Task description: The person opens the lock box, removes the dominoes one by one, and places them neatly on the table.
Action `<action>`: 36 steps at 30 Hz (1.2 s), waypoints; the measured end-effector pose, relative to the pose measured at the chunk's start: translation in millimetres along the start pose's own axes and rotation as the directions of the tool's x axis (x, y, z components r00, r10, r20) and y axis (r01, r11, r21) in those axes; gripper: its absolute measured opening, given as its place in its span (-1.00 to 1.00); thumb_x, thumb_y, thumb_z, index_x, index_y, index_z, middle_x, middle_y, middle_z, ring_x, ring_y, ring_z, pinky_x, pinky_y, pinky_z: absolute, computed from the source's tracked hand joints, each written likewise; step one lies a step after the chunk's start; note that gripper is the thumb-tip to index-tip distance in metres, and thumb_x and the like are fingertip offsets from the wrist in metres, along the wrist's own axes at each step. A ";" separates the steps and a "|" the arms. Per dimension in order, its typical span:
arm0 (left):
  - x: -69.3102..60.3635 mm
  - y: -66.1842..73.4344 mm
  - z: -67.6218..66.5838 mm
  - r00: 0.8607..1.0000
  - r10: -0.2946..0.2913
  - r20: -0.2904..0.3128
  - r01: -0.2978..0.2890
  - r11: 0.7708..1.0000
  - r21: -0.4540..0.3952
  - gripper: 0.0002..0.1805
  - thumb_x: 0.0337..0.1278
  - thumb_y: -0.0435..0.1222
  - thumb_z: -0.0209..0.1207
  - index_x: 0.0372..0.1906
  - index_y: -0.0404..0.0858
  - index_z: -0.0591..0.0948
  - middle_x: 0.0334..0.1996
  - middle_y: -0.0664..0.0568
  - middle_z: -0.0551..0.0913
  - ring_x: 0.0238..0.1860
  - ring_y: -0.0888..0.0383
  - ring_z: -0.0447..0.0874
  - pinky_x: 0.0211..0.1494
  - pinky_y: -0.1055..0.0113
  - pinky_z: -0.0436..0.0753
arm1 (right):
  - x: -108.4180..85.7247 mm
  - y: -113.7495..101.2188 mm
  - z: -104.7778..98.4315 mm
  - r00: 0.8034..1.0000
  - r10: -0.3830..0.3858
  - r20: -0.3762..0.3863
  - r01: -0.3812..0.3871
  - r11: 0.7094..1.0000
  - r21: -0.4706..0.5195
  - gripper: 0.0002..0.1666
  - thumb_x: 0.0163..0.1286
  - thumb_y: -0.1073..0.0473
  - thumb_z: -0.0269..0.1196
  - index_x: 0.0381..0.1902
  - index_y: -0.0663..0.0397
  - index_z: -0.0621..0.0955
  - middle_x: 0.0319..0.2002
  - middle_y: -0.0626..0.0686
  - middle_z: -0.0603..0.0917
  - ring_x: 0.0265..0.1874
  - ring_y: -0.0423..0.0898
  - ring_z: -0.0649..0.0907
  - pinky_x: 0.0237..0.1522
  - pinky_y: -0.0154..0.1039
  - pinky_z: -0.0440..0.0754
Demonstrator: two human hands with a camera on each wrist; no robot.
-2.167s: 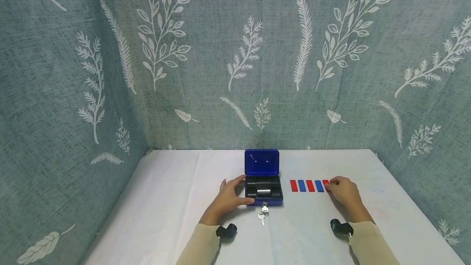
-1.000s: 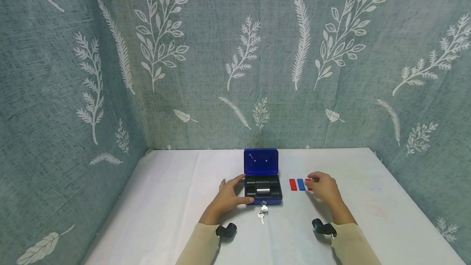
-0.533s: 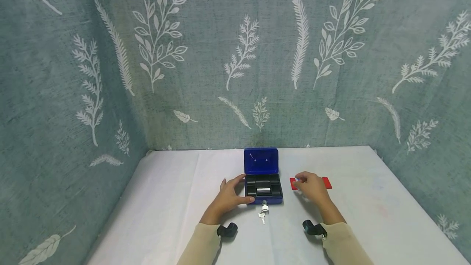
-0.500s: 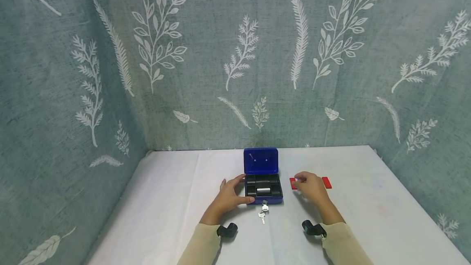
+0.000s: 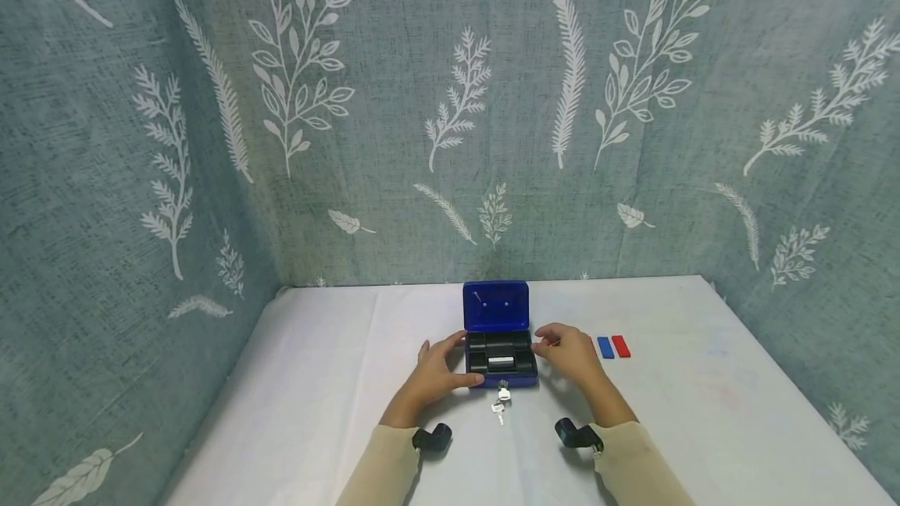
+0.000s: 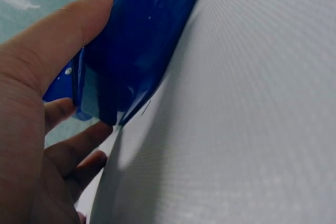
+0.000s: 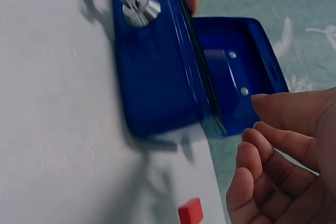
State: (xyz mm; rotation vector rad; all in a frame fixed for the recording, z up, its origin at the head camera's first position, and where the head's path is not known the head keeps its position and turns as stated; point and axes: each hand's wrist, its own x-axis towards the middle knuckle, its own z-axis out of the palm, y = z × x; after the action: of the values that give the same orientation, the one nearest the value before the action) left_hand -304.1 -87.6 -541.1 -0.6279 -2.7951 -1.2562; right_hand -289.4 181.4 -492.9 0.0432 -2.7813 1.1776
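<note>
An open blue cash box with a black inner tray stands on the table, its lid raised at the back. My left hand holds the box's left side, thumb on the front and fingers toward the back, as the left wrist view also shows. My right hand is by the box's right edge, fingers loosely curled; between thumb and fingers nothing shows in the right wrist view. Keys hang from the front lock. Beyond the right hand lie a blue block and a red block.
A white cloth covers the table. A leaf-patterned green curtain hangs behind and at the sides. Another red block shows partly behind the right hand; the right wrist view has a red block near the box.
My right hand has travelled left along the row of red and blue blocks, from the rightmost one to the box's right side. The left hand stays on the box.
</note>
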 end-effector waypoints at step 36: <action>-1.1 0.0 -0.1 1.000 -0.004 0.005 0.004 1.000 0.006 0.03 -0.22 0.19 0.43 0.41 -0.17 0.36 0.25 -0.05 0.51 0.34 -0.02 0.34 0.46 -0.18 -0.26 | -1.4 -45.3 41.1 0.993 -0.016 0.118 0.024 0.997 -0.072 -0.65 0.17 0.09 0.45 -0.11 0.08 0.69 -0.39 -0.10 0.64 -0.33 -0.10 0.59 -0.10 -0.02 0.64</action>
State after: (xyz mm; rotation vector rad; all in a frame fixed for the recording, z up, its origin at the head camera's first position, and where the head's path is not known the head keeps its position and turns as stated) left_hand -303.0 -88.1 -541.2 -0.6269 -2.8048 -1.2475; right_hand -288.8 120.3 -489.1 0.1376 -2.9155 1.1018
